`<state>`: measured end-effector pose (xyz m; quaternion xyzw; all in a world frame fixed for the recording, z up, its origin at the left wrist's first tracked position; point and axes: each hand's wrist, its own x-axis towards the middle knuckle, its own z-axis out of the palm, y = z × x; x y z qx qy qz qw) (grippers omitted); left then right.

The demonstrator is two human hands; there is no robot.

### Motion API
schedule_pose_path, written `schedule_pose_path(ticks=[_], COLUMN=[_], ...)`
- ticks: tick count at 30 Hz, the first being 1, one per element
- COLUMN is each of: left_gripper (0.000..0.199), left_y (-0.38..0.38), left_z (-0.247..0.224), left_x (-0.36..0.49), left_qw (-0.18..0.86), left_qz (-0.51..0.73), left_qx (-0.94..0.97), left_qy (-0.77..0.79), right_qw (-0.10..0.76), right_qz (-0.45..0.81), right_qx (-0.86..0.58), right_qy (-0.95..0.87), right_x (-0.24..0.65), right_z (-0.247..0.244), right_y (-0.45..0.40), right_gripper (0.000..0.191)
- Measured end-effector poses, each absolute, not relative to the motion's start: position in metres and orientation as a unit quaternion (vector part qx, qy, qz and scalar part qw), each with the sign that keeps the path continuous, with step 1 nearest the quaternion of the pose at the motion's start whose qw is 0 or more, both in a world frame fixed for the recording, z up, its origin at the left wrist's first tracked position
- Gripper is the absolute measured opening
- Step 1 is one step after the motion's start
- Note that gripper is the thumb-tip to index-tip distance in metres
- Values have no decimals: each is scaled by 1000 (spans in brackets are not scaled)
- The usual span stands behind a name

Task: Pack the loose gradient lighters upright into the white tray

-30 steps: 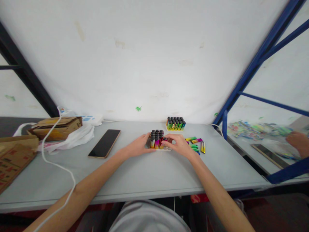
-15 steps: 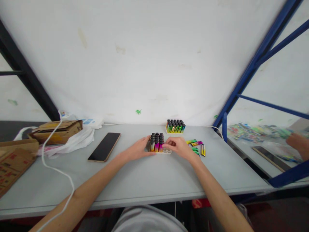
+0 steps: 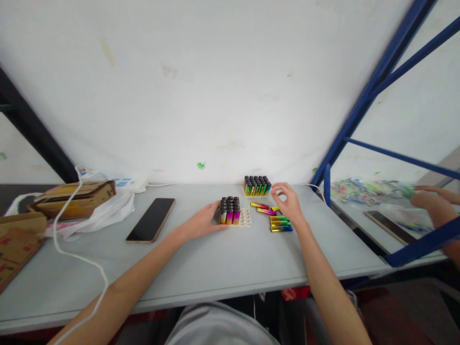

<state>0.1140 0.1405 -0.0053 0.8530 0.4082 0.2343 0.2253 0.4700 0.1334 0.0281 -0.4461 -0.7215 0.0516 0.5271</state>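
My left hand [image 3: 203,221] cups the left side of a white tray [image 3: 246,221], its thumb at the front corner and its fingers at the back. Packed upright in the left part of that tray stand several shiny cylinders with black tops [image 3: 230,210], some magenta and gold in front; round holes show on its right. My right hand [image 3: 287,200] hovers over loose cylinders, thumb and index finger curved with a gap between them and nothing visible held. Below it lie green and blue cylinders [image 3: 281,224]. Magenta ones [image 3: 265,211] lie to its left.
A second tray [image 3: 257,194] full of black-topped cylinders stands near the wall. Left of my hand lies a phone [image 3: 151,220]. Cardboard boxes [image 3: 72,199], a plastic bag [image 3: 120,208] and a white cable [image 3: 82,258] occupy the left side. A blue metal frame [image 3: 350,129] rises at right.
My right hand has left the front tray and moved right, over the loose cylinders. My left hand stays at the tray. The view has shifted slightly.
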Motion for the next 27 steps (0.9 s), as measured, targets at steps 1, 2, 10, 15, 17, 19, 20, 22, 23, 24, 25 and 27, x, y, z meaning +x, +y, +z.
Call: schedule_pose_path(ticks=[1, 2, 10, 15, 17, 19, 20, 22, 23, 24, 25, 27], left_gripper=[86, 86, 88, 89, 88, 88, 88, 88, 88, 88, 88, 88], left_y=[140, 140, 138, 139, 139, 139, 139, 139, 139, 139, 138, 138], left_z=[-5, -5, -4, -6, -7, -6, -6, -5, -5, -4, -4, -4], left_x=[114, 114, 115, 114, 114, 115, 115, 114, 114, 114, 114, 113], left_qw=[226, 227, 227, 221, 217, 217, 218, 221, 222, 223, 224, 222], left_qz=[237, 237, 236, 229, 230, 233, 235, 239, 241, 242, 241, 237], left_qx=[852, 852, 856, 855, 856, 857, 857, 856, 855, 855, 855, 857], left_qy=[408, 408, 400, 409, 409, 405, 403, 402, 401, 401, 401, 401], right_qw=[525, 518, 359, 300, 294, 306, 315, 339, 355, 375, 400, 462], right_qz=[47, 44, 55, 58, 67, 78, 87, 113, 129, 145, 161, 197], right_qx=[-451, -460, -534, -529, -536, -545, -546, -543, -538, -530, -522, -505], right_qy=[-720, -719, -763, -792, -789, -777, -771, -760, -754, -746, -736, -702], right_x=[473, 475, 484, 483, 482, 480, 478, 474, 472, 469, 466, 459], right_z=[27, 26, -3, -19, -19, -17, -16, -12, -9, -7, -5, 0], right_y=[134, 134, 147, 155, 156, 154, 153, 150, 149, 148, 147, 146], right_gripper=[16, 19, 35, 35, 36, 36, 35, 32, 32, 31, 32, 35])
